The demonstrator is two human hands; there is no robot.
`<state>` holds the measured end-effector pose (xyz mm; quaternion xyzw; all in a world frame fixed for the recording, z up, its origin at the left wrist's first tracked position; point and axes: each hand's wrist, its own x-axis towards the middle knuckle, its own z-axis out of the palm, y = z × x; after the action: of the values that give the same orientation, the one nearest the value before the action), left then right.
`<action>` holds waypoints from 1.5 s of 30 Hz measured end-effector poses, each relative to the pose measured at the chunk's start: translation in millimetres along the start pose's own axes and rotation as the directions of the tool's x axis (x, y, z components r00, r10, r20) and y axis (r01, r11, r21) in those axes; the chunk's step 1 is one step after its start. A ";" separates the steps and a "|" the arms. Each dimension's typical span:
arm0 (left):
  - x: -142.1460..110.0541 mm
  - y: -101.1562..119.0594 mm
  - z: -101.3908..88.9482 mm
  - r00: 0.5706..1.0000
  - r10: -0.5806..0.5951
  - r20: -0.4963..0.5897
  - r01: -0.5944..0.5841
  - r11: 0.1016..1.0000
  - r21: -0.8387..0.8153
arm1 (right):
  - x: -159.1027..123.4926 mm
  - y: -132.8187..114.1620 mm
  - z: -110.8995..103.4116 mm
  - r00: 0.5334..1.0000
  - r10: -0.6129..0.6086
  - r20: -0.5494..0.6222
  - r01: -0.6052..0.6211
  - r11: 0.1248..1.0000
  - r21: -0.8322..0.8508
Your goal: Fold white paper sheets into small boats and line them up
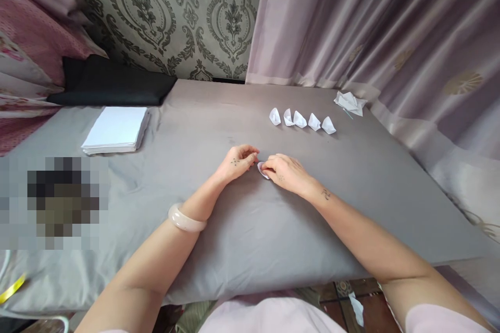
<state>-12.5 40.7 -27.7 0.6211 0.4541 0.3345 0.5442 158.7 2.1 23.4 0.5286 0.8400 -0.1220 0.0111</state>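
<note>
A small folded white paper boat (262, 170) sits low over the grey cloth, partly covered by fingers. My right hand (287, 171) is closed on it from the right, thumb and fingers pinching its side. Just left of the boat is my left hand (240, 161), its fingers curled and the thumb drawn in towards them. Whether anything lies between those fingertips is too small to tell. Beyond the hands, several similar white paper boats (299, 119) stand in a loose row on the cloth.
A stack of white paper (115, 129) lies at the left, in front of folded black material (117, 80). Crumpled or folded white paper (350, 102) rests at the far right near the curtain (312, 21). A yellow strip (13, 289) and a blurred patch are at left.
</note>
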 end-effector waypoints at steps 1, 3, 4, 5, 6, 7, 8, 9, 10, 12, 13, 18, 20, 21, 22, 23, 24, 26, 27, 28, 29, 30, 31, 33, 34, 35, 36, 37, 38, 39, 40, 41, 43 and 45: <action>-1.0 0.7 -0.5 0.998 0.047 0.043 -0.049 0.998 0.049 | -1.7 0.8 -3.3 1.000 -0.006 0.028 0.007 1.000 -0.003; -3.4 2.0 -1.5 0.983 0.136 0.125 -0.153 0.979 0.138 | -3.8 1.9 -9.2 0.998 0.007 0.064 -0.005 1.000 -0.024; -4.8 2.7 -2.0 0.973 0.168 0.159 -0.195 0.964 0.178 | -4.2 1.9 -11.4 0.997 0.022 0.075 -0.019 0.999 -0.043; -6.2 3.4 -2.5 0.964 0.190 0.189 -0.229 0.949 0.217 | -4.2 1.7 -13.1 0.996 0.038 0.085 -0.032 0.997 -0.069; -7.5 4.1 -2.9 0.956 0.205 0.209 -0.255 0.933 0.253 | -3.9 1.1 -14.3 0.994 0.056 0.092 -0.047 0.994 -0.097; -8.6 4.9 -3.2 0.952 0.213 0.218 -0.272 0.919 0.287 | -3.2 0.3 -14.9 0.993 0.070 0.098 -0.058 0.991 -0.121; -9.5 5.7 -3.4 0.952 0.216 0.218 -0.278 0.906 0.318 | -2.3 -0.5 -15.2 0.991 0.080 0.106 -0.064 0.988 -0.142; -10.2 6.4 -3.4 0.952 0.216 0.217 -0.281 0.896 0.343 | -1.2 -1.4 -15.2 0.990 0.083 0.115 -0.065 0.986 -0.157; -10.8 7.0 -3.4 0.951 0.216 0.220 -0.285 0.888 0.360 | 0.1 -2.1 -14.9 0.989 0.086 0.123 -0.064 0.983 -0.169; -11.4 7.9 -3.2 0.945 0.224 0.237 -0.302 0.877 0.375 | 2.9 -2.9 -14.3 0.987 0.084 0.139 -0.056 0.980 -0.193; -11.6 8.1 -3.2 0.940 0.233 0.251 -0.316 0.871 0.377 | 4.2 -3.1 -14.0 0.986 0.082 0.145 -0.051 0.978 -0.203; -14.6 7.0 -3.5 0.891 0.301 0.339 -0.427 0.807 0.407 | 7.5 -2.9 -15.8 0.984 0.077 0.163 -0.046 0.981 -0.187; -16.9 6.1 -1.9 0.868 0.337 0.365 -0.484 0.740 0.468 | 7.3 -2.1 -18.2 0.982 0.083 0.171 -0.057 0.986 -0.155; -18.1 5.7 -0.3 0.855 0.362 0.371 -0.513 0.695 0.503 | 7.1 -1.4 -19.7 0.981 0.085 0.174 -0.061 0.988 -0.139; -19.3 5.4 1.7 0.841 0.390 0.375 -0.541 0.646 0.538 | 7.0 -0.6 -21.1 0.980 0.087 0.179 -0.065 0.990 -0.125; -20.4 5.2 4.2 0.826 0.418 0.379 -0.564 0.596 0.571 | 7.1 0.2 -22.6 0.980 0.088 0.180 -0.069 0.991 -0.113; -21.3 5.0 7.0 0.810 0.442 0.385 -0.584 0.546 0.601 | 7.3 1.1 -24.0 0.979 0.089 0.182 -0.071 0.992 -0.102; -22.7 4.6 12.7 0.781 0.476 0.405 -0.612 0.451 0.649 | 8.0 2.7 -26.8 0.978 0.088 0.187 -0.074 0.994 -0.081; -23.0 4.2 15.3 0.767 0.491 0.413 -0.622 0.411 0.667 | 8.5 3.3 -28.2 0.977 0.089 0.191 -0.076 0.995 -0.071; -23.3 3.7 17.7 0.756 0.504 0.417 -0.628 0.380 0.679 | 8.9 4.0 -29.5 0.976 0.088 0.199 -0.077 0.995 -0.060; -23.3 3.0 19.8 0.750 0.512 0.417 -0.629 0.360 0.689 | 9.3 4.6 -30.7 0.974 0.086 0.209 -0.077 0.996 -0.049; -23.3 2.2 21.7 0.751 0.517 0.412 -0.625 0.352 0.697 | 9.7 5.1 -31.7 0.972 0.083 0.218 -0.076 0.996 -0.040; -23.2 1.3 23.3 0.755 0.517 0.403 -0.617 0.352 0.703 | 10.0 5.6 -32.7 0.971 0.079 0.225 -0.074 0.997 -0.033; -22.7 -0.5 25.9 0.771 0.514 0.376 -0.595 0.370 0.714 | 11.0 6.4 -34.1 0.968 0.074 0.241 -0.069 0.997 -0.027; -22.3 -1.4 27.0 0.781 0.511 0.359 -0.581 0.387 0.716 | 11.8 6.7 -34.7 0.964 0.071 0.255 -0.067 0.997 -0.024; -21.9 -2.2 27.9 0.792 0.506 0.340 -0.568 0.408 0.715 | 12.7 6.9 -35.2 0.959 0.067 0.274 -0.064 0.998 -0.020; -21.4 -2.9 28.6 0.807 0.497 0.319 -0.550 0.434 0.713 | 13.7 7.2 -35.7 0.954 0.064 0.294 -0.063 0.998 -0.014; -20.9 -3.4 29.0 0.825 0.482 0.297 -0.527 0.463 0.713 | 14.5 7.8 -36.2 0.948 0.063 0.311 -0.063 0.998 -0.008; -20.4 -3.9 29.2 0.843 0.462 0.275 -0.501 0.490 0.714 | 14.9 8.9 -36.7 0.945 0.061 0.320 -0.063 0.998 -0.002; -19.9 -4.2 29.2 0.859 0.442 0.258 -0.477 0.510 0.716 | 14.5 10.6 -37.4 0.946 0.056 0.319 -0.062 0.998 0.009; -19.5 -4.5 28.9 0.870 0.427 0.247 -0.459 0.521 0.719 | 13.1 13.1 -38.0 0.950 0.042 0.310 -0.054 0.998 0.033; -19.2 -4.7 28.5 0.876 0.419 0.239 -0.448 0.523 0.725 | 10.3 16.3 -38.6 0.957 0.021 0.290 -0.045 0.996 0.077; -19.1 -4.8 27.7 0.869 0.430 0.245 -0.456 0.501 0.735 | 0.6 23.8 -38.6 0.977 -0.025 0.214 -0.019 0.979 0.201; -19.4 -4.5 27.3 0.849 0.455 0.267 -0.483 0.467 0.740 | -13.0 30.8 -35.3 0.997 0.066 0.045 -0.076 0.957 0.279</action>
<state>4.4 12.6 -35.6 0.8997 0.3562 0.2269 0.1102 195.8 10.9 53.6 0.5524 0.7944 -0.2486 -0.0449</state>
